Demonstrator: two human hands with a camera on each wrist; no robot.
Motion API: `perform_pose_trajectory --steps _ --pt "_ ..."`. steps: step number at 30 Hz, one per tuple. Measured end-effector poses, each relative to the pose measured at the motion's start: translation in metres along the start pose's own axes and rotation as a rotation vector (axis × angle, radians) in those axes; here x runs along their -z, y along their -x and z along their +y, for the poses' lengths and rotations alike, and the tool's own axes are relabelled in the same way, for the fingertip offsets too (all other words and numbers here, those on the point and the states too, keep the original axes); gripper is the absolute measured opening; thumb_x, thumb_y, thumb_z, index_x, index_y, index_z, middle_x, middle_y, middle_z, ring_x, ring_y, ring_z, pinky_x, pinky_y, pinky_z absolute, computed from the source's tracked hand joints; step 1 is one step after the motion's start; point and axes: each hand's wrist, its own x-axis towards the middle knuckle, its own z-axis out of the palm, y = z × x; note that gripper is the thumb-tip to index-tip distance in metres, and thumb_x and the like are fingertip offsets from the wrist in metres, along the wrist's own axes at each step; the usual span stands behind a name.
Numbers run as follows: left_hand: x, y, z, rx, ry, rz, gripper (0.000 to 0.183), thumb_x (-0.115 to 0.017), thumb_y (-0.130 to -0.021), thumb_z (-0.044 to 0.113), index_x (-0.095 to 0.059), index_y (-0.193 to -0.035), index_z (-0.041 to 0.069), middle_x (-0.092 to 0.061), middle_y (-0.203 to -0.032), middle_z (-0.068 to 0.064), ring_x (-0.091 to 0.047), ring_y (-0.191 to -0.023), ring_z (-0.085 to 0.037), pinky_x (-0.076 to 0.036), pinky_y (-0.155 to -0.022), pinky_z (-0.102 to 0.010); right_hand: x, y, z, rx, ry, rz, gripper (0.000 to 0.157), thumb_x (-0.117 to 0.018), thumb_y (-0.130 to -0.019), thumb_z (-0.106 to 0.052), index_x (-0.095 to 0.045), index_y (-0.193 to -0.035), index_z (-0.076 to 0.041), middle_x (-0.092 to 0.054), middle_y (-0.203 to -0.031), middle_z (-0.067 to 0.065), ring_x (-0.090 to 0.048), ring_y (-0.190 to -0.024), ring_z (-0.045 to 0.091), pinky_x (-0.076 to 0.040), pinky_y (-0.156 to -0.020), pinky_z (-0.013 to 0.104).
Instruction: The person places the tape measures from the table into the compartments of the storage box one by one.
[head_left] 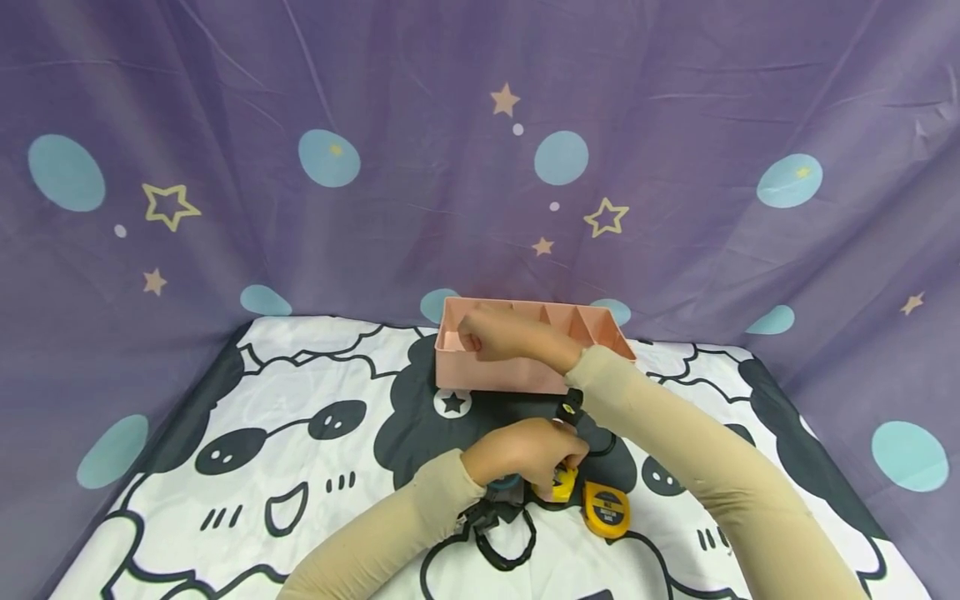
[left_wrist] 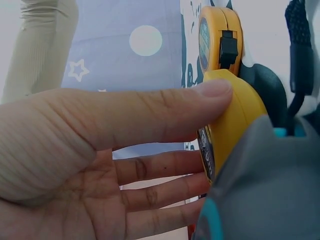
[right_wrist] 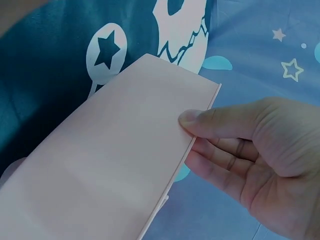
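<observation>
Box (head_left: 495,372), pinched at its near rim by the right hand (head_left: 501,333), likely for steadiness, stands beyond a tape (left_wrist: 242,105) that the left hand (head_left: 528,450) pinches, seemingly for control.

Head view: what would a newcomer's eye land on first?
Probably the pink divided box at the far side of the table, its near wall pinched toward the left end by the right hand. Next, the two yellow tape measures nearer the camera: one gripped by the left hand, the other lying just right of it. Behind everything hangs a purple star-and-dot backdrop.
</observation>
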Motion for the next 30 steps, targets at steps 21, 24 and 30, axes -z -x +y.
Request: perform_pose_trajectory --steps 21,24,30 --pt "-0.005 -0.007 0.017 0.041 -0.254 0.043 0.038 -0.090 -0.076 0.023 -0.068 -0.107 0.019 -0.058 -0.093 0.006 -0.050 -0.076 -0.005 -0.046 -0.065 -0.018 -0.007 -0.016 -0.002 -0.004 0.068 -0.085 0.017 -0.063 -0.077 0.015 -0.070 -0.078 0.000 -0.046 -0.066 -0.004 -0.037 -0.061 0.009 -0.031 -0.056 0.019" --pt "-0.006 -0.008 0.017 0.042 -0.269 0.047 0.039 -0.090 -0.077 0.024 -0.069 -0.110 0.019 -0.059 -0.095 0.006 -0.050 -0.078 -0.005 -0.047 -0.066 -0.018 -0.007 -0.016 -0.002 -0.034 0.076 -0.101 0.014 -0.069 -0.079 0.012 -0.072 -0.082 -0.002 -0.056 -0.071 -0.003 -0.044 -0.062 0.008 -0.036 -0.056 0.019" --pt "-0.003 -0.007 0.017 0.046 -0.233 0.052 0.040 -0.091 -0.076 0.023 -0.068 -0.107 0.018 -0.058 -0.095 0.007 -0.049 -0.080 -0.005 -0.047 -0.068 -0.017 -0.004 -0.018 -0.008 -0.065 0.093 -0.169 0.012 -0.074 -0.080 0.006 -0.073 -0.088 -0.003 -0.064 -0.079 0.001 -0.049 -0.067 0.009 -0.039 -0.058 0.019"
